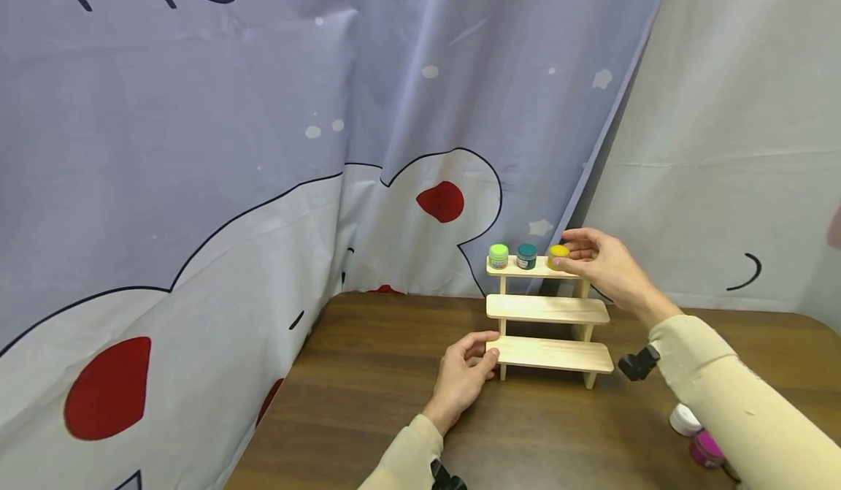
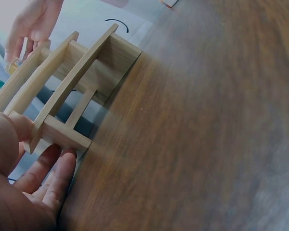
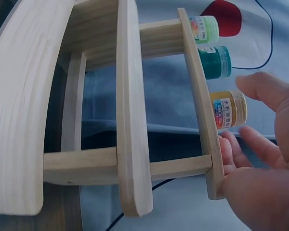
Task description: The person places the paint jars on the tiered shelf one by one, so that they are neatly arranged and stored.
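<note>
My left hand [image 1: 463, 374] is gripping the stand [image 1: 552, 353] by its lower-left corner; my right hand [image 1: 607, 267], fingers apart, is flanking the yellow jar [image 3: 226, 110] towards the top shelf's [image 1: 515, 271] right edge; brushing it risks toppling.

Left hand [image 1: 460, 374] low, right hand [image 1: 609, 269] high

Soft, even light fills the head view, leaving gentle shading in the folds of the curtain [image 1: 263, 110] and a faint sheen on the table [image 1: 368, 373]. The left wrist view is hazy, washed pale toward its upper left corner, with cloudy glare across the table and blurred grain. The right wrist view looks dimmer and bluish, with dark shadow behind the shelf [image 3: 19, 120], which bows at the left edge.
</note>
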Demonstrator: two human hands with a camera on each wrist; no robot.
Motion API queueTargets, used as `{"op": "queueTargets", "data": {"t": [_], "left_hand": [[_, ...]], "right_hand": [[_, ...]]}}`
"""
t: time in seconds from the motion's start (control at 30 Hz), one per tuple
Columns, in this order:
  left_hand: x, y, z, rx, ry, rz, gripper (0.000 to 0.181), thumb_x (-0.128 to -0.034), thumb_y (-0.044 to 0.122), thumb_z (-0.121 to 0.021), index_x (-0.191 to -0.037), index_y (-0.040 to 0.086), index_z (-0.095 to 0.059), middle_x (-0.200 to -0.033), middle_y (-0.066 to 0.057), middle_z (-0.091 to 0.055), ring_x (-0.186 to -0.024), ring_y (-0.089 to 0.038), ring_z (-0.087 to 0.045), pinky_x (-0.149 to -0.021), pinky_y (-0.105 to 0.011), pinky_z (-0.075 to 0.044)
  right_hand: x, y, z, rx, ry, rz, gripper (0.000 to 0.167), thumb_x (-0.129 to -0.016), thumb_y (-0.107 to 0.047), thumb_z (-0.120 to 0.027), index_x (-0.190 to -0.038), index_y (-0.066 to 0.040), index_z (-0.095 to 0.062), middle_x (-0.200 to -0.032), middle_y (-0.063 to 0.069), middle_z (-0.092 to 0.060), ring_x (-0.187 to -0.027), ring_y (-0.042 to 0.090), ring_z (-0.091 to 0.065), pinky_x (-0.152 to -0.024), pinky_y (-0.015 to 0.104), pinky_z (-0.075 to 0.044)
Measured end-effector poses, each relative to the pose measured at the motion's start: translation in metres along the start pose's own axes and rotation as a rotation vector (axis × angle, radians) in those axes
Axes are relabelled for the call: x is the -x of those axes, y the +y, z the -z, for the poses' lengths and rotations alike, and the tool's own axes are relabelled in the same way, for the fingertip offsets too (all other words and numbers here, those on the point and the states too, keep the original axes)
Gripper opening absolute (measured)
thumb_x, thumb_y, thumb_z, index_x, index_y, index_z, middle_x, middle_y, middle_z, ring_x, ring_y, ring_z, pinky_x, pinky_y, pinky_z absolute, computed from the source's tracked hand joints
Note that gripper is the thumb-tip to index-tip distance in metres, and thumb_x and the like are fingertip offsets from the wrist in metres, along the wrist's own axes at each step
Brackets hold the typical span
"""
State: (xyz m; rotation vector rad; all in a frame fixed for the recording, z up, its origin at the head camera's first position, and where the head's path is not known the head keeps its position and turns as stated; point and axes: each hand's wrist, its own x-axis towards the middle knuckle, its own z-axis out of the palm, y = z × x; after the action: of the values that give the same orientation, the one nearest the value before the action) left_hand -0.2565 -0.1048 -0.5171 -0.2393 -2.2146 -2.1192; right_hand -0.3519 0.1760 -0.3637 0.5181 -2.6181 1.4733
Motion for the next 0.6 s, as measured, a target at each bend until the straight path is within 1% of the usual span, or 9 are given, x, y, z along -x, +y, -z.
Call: {"op": "queueTargets", "data": {"t": [0.13,0.27,0.37,0.47,0.6], "left_hand": [[0.0,-0.002,-0.003,-0.002,-0.006,0.002,0.026,-0.1077,0.013,-0.076,-0.134,0.015,-0.079,-0.114,-0.007,-0.077,-0.098,-0.018,-0.077,-0.081,-0.027,-0.067],[0.002,0.0,-0.005,-0.004,-0.006,-0.012,0.027,-0.1075,0.012,-0.076,-0.134,0.014,-0.079,-0.115,-0.009,-0.077,-0.099,-0.019,-0.077,-0.081,-0.029,-0.068],[0.002,0.001,-0.005,-0.003,-0.004,-0.022,0.027,-0.1077,0.012,-0.076,-0.134,0.012,-0.078,-0.116,-0.01,-0.077,-0.099,-0.019,-0.077,-0.081,-0.03,-0.068],[0.001,0.001,-0.003,0.004,0.008,-0.017,0.027,-0.1073,0.012,-0.076,-0.134,0.013,-0.079,-0.117,-0.01,-0.077,-0.1,-0.021,-0.077,-0.082,-0.033,-0.069],[0.002,0.001,-0.002,0.006,0.017,-0.013,0.027,-0.1073,0.011,-0.076,-0.134,0.012,-0.079,-0.117,-0.011,-0.076,-0.102,-0.026,-0.077,-0.084,-0.038,-0.07]], "right_hand": [[0.003,0.001,0.005,-0.052,0.054,0.042,0.074,-0.106,-0.025,-0.08,-0.167,-0.004,-0.043,-0.154,0.024,-0.056,-0.13,0.028,-0.06,-0.088,0.01,-0.055],[0.006,-0.005,0.011,-0.119,0.116,0.093,0.073,-0.106,-0.021,-0.08,-0.168,-0.005,-0.043,-0.157,0.022,-0.052,-0.129,0.021,-0.06,-0.09,0.011,-0.055],[0.008,-0.015,0.018,-0.147,0.16,0.115,0.072,-0.106,-0.02,-0.08,-0.167,-0.006,-0.045,-0.157,0.019,-0.051,-0.129,0.019,-0.061,-0.092,0.01,-0.055],[0.01,-0.025,0.027,-0.163,0.185,0.127,0.071,-0.106,-0.019,-0.08,-0.166,-0.008,-0.045,-0.155,0.016,-0.051,-0.131,0.019,-0.062,-0.093,0.011,-0.056],[0.014,-0.034,0.038,-0.188,0.206,0.144,0.068,-0.105,-0.015,-0.08,-0.164,-0.009,-0.048,-0.147,0.004,-0.055,-0.13,0.015,-0.064,-0.094,0.012,-0.057]]}}
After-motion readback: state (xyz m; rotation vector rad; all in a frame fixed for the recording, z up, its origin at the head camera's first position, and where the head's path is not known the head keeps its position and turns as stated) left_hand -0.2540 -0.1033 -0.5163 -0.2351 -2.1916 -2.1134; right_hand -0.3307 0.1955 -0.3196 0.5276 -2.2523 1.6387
